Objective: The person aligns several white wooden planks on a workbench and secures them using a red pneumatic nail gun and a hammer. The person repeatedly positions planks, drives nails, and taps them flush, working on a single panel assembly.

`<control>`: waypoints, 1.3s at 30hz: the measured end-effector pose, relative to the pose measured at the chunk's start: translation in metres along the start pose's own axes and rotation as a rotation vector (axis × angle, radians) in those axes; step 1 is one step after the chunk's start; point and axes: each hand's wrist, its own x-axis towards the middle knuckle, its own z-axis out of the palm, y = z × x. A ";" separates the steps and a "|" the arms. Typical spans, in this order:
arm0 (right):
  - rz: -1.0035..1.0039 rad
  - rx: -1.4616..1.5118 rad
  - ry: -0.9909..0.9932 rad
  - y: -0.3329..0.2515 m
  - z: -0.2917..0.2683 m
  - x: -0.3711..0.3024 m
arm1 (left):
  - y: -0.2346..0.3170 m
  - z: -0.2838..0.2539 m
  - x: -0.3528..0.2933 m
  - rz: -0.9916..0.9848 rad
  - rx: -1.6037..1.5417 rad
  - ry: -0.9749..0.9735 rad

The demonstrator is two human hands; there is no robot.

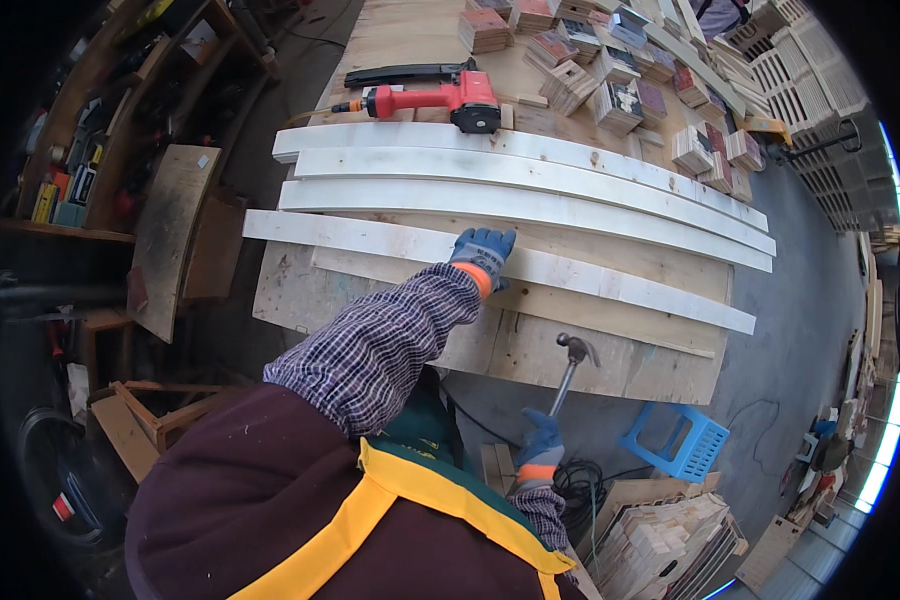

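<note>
My left hand [484, 256], in a blue-grey glove with an orange cuff, is closed over the nearest white wooden plank [610, 280], fingers at its far edge and thumb on the near side. This plank lies lengthwise across the workbench [660, 372]. Three more white planks [540, 172] are lined up just beyond it. Low on the right, my gloved right hand [540, 440] is wrapped round the handle of a claw hammer [575, 352]. The hammer's metal head points up, beside the bench's near edge.
A red nail gun [440, 100] with a hose lies behind the planks. Stacks of small wooden blocks [618, 105] crowd the far bench. On the floor at right stands a blue plastic stool [692, 446], near a crate of wood pieces [660, 545]. Shelves [80, 130] hold tools at left.
</note>
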 end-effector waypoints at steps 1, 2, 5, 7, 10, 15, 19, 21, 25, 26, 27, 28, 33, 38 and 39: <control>-0.002 -0.035 0.028 0.003 0.005 -0.002 | -0.006 0.003 -0.004 0.037 -0.041 0.019; 0.022 -0.026 -0.019 0.004 0.009 -0.004 | -0.019 0.004 -0.011 0.027 -0.046 0.018; 0.141 -0.097 -0.013 0.011 0.021 -0.005 | -0.089 0.001 -0.041 -0.019 -0.170 0.155; 0.238 -0.162 -0.015 0.015 0.032 -0.002 | -0.136 -0.002 -0.067 -0.097 0.065 0.134; 0.207 -0.241 -0.023 0.018 0.059 0.009 | -0.184 -0.011 -0.079 -0.095 0.156 0.075; -0.051 -0.232 -0.125 -0.003 0.122 0.029 | -0.202 -0.004 -0.086 -0.047 0.145 -0.013; -0.074 -0.053 -0.146 -0.010 0.151 0.037 | -0.204 0.022 -0.104 -0.094 0.030 0.027; -0.058 0.151 -0.200 0.000 0.160 0.042 | -0.210 0.031 -0.105 -0.058 -0.015 0.096; 0.192 0.028 -0.028 0.016 0.181 0.058 | -0.216 0.035 -0.101 -0.042 -0.045 0.085; 0.112 -0.044 -0.047 0.014 0.182 0.059 | -0.216 0.035 -0.101 -0.054 -0.010 0.057; 0.119 -0.010 -0.057 0.008 0.181 0.057 | -0.217 0.033 -0.100 -0.068 -0.006 0.056; 0.190 0.036 -0.062 0.000 0.178 0.054 | -0.216 0.033 -0.101 -0.066 -0.016 0.061; 0.060 0.335 -0.144 -0.014 0.168 0.046 | -0.213 0.029 -0.100 -0.068 -0.003 0.012; 0.178 -0.079 -0.159 0.041 0.168 0.054 | -0.209 0.016 -0.095 -0.097 -0.009 -0.057; 0.227 -0.017 -0.124 0.046 0.162 0.050 | -0.207 0.012 -0.095 -0.104 -0.026 -0.076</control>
